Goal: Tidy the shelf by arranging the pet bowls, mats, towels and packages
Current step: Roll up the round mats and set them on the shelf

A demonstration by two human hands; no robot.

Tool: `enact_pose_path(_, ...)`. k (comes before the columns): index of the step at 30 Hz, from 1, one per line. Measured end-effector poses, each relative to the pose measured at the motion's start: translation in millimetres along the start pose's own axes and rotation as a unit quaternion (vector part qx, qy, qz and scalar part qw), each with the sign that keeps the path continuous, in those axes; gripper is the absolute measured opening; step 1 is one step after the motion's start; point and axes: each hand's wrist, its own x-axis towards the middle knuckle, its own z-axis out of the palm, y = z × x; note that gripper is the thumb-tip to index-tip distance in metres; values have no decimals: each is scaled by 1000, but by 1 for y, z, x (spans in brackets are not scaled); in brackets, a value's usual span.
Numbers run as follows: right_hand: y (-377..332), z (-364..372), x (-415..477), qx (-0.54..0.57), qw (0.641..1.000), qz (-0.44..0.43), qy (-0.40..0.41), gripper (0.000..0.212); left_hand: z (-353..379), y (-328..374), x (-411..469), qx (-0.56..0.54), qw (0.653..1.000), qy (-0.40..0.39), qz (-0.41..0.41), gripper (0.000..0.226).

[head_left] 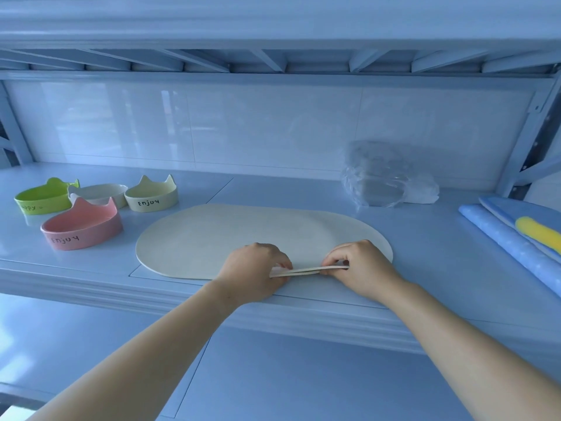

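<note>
From the head camera I see the cream oval mat point(243, 235) lying flat on the middle shelf point(425, 253), its near edge at the shelf's front lip. My left hand point(253, 268) and right hand point(361, 265) both sit at that near edge, close together, fingers curled and pinching it. Between the hands the edge is raised a little and shows two thin layers; I cannot tell whether that is a second mat or a fold.

To the left of the mat stand four bowls in a cluster: a pink bowl point(85, 229) with cat ears nearest the front, a green bowl point(42, 197) behind it to the left, a white bowl point(100, 194) in the middle, and a cream bowl point(151, 196) with ears just beside the mat's far left curve.

At the back right sits a crumpled clear plastic package point(385, 177) against the wall. At the far right lie a blue dotted roll point(510, 247) and, touching it, a blue folded cloth point(528, 214) with a yellow patch.
</note>
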Motion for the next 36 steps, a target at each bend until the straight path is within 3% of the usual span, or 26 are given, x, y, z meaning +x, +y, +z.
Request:
enact_pose_path(9, 15, -24, -4, -15, 999, -2, 35, 18, 2, 9, 3, -19, 999, 21, -31, 22)
enact_pose_path(14, 27, -18, -15, -25, 1000, 4, -19, 4, 10, 8, 4, 5, 1000, 14, -23, 19)
enact_pose_path(21, 7, -12, -9, -34, 999, -17, -33, 26, 8, 13, 1, 4, 999, 14, -30, 22)
enact_pose_path(36, -20, 4, -1, -76, 996, -12, -44, 20, -20, -24, -21, 49, 994, -25, -93, 42)
